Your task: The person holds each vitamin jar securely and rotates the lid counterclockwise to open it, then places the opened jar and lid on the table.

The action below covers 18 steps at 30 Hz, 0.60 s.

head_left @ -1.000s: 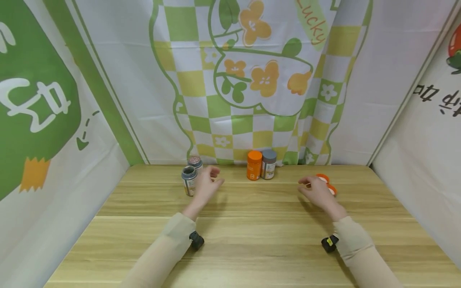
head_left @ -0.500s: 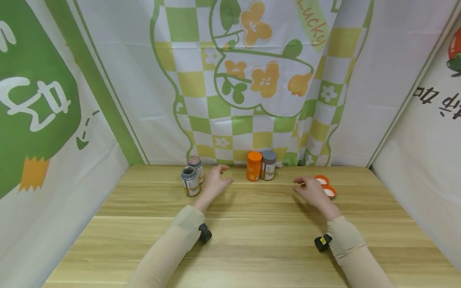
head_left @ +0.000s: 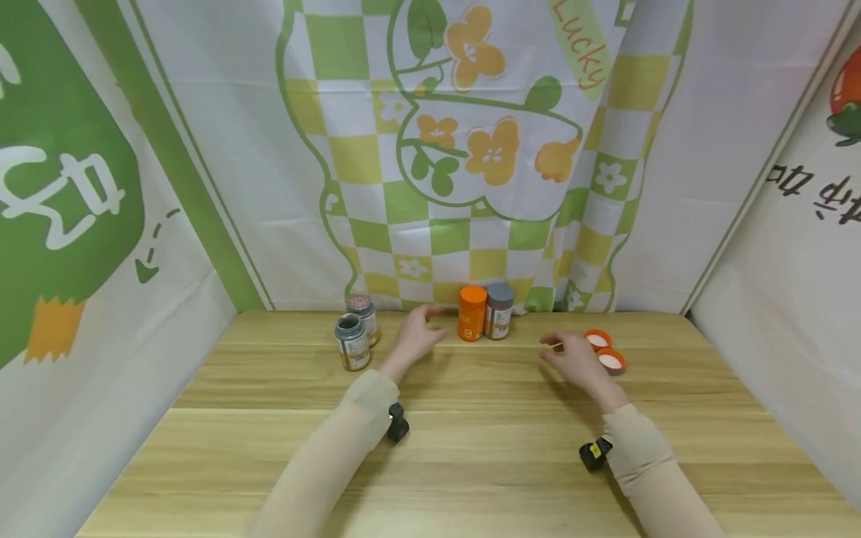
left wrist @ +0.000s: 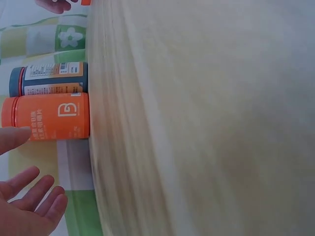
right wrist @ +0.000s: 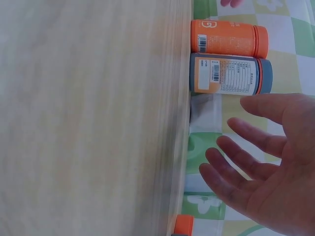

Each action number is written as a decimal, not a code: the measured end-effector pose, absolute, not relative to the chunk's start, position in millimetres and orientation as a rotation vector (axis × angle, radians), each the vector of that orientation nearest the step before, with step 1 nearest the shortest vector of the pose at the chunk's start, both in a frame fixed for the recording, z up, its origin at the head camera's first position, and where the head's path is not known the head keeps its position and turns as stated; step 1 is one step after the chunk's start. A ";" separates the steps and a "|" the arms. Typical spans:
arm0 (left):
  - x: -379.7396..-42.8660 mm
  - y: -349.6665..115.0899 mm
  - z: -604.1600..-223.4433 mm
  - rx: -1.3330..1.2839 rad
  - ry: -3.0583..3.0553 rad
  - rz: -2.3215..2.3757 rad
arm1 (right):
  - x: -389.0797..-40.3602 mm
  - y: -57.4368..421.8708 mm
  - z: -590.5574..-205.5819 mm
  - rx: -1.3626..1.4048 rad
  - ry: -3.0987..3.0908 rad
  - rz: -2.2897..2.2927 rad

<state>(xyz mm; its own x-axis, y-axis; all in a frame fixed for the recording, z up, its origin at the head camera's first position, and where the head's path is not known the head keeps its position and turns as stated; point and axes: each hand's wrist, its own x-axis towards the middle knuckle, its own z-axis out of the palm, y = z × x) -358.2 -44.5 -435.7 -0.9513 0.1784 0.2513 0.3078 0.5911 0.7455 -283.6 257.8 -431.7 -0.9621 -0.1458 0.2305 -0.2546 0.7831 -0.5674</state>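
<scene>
Near the orange lidded bottle (head_left: 472, 316), left hand (head_left: 413, 338) and right hand (head_left: 572, 358) are hovering unclenched and empty, risking a toppling bump.

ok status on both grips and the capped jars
Left grip empty, beside orange jar. Right grip empty, right of grey jar. Both upright, capped. No obstacle seen between; lids beside right grip.

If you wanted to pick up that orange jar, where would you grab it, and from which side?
Probably round the middle of the orange jar's upright, cylindrical body, coming from the person's left and front with the left hand. The grey-lidded jar crowds its right side, and patterned cloth hangs behind.
</scene>
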 end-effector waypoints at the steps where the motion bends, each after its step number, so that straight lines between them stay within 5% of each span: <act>1: -360.3 -41.9 -436.9 -0.418 -2.667 -1.280 | -283.5 257.7 -431.5 0.315 -2.803 0.930; 18: -377.0 -13.8 -440.0 -0.398 -2.717 -1.279 | -285.5 258.0 -431.5 0.275 -2.832 0.945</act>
<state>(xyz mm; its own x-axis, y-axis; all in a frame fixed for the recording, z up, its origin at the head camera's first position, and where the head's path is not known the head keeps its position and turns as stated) -377.0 -13.8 -440.0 -0.9594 0.1874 0.2109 0.2819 0.6101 0.7405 -285.5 258.0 -431.5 -0.9730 -0.1274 0.1923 -0.2173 0.7856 -0.5794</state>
